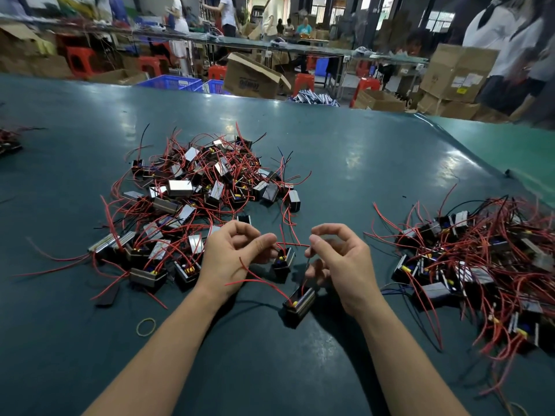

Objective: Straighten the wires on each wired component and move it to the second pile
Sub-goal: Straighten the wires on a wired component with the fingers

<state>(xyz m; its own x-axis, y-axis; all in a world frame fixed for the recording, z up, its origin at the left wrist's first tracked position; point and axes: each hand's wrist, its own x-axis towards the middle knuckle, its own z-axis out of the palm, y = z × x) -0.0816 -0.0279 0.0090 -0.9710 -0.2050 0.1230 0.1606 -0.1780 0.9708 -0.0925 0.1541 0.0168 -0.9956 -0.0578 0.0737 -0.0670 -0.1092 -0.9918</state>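
Wired component (283, 261), between two piles on the counter (345, 151): left hand (231, 256) and right hand (339, 259) each pinch its red wire (292, 244); best drawn taut, evenly, before moving it to the right-hand pile (480, 265).

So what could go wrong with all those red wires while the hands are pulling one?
The left hand and right hand pinch a thin red wire on the small part; a hard tug might bend or snap it. A second part lies just below, and its loose wires could snag. The big pile sits close, so strands might tangle.
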